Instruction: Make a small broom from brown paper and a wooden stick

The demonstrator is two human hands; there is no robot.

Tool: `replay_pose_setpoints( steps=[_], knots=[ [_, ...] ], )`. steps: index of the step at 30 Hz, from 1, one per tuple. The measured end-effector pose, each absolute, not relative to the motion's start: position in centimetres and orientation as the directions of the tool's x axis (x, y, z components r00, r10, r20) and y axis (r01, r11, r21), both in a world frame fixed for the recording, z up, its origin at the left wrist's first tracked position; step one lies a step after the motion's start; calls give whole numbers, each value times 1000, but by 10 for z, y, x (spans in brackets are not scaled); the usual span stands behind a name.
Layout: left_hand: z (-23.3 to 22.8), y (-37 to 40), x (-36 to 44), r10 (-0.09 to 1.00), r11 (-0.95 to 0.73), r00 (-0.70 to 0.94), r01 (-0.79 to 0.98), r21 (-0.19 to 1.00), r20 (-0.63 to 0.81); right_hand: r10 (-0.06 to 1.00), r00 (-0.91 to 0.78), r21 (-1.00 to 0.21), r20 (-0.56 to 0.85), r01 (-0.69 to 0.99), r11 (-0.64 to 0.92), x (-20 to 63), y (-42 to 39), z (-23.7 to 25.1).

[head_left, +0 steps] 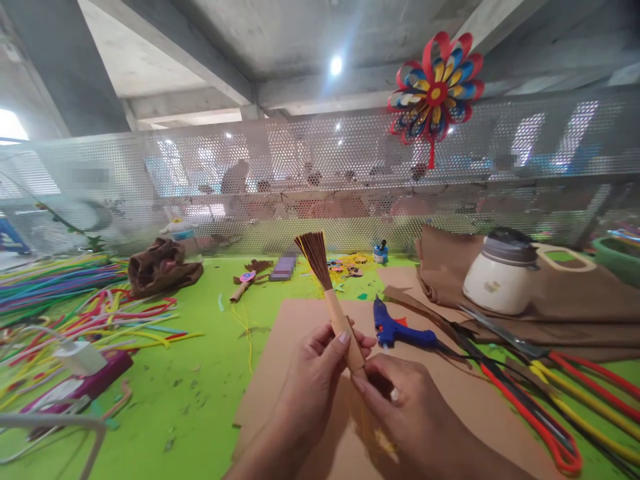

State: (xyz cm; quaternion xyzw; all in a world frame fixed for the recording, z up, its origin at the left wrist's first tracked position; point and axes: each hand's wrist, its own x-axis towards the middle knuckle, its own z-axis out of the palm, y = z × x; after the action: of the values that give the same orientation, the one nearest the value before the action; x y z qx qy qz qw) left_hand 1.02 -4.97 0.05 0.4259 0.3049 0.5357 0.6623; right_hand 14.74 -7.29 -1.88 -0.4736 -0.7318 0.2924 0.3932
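Note:
A small brush point(336, 300) with dark brown bristles and a tan wrapped handle stands tilted between my hands, bristles up. My left hand point(320, 363) is closed around the middle of its handle, thumb on the front. With thumb and fingers, my right hand point(400, 390) pinches the handle's lower end; part of that grip is hidden. Both hands are above a brown cardboard sheet point(270, 360). Just right of the brush, a blue glue gun point(400, 330) lies on the cardboard.
Red-handled scissors point(540, 350) and dark strips lie at the right. Behind them, a cream jug point(500, 273) stands on folded brown cloth point(440, 267). Colourful pipe cleaners point(55, 283) and a power strip point(80, 393) occupy the left of the green table point(190, 400). A perforated screen point(280, 180) rises behind.

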Motion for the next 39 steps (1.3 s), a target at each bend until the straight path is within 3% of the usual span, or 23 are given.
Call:
replay_pose_setpoints(
  steps=[4,11,18,29,39],
  knots=[
    [2,-51,11,956,74,288,-436,897,61,906,-254,-825,340,381,417,151,-72,-13],
    [3,-54,8,944,52,318,-411,910,89,936,-240,-923,258,224,312,149,-69,-16],
    [7,-57,9,938,32,330,-378,925,102,909,-251,-914,333,152,377,147,-71,-7],
    [1,-58,16,929,76,354,-461,884,105,829,-259,-766,496,319,558,150,-68,-17],
    [-4,-54,20,952,135,307,-428,894,3,852,-251,-761,459,384,523,150,-64,-24]
  ],
)
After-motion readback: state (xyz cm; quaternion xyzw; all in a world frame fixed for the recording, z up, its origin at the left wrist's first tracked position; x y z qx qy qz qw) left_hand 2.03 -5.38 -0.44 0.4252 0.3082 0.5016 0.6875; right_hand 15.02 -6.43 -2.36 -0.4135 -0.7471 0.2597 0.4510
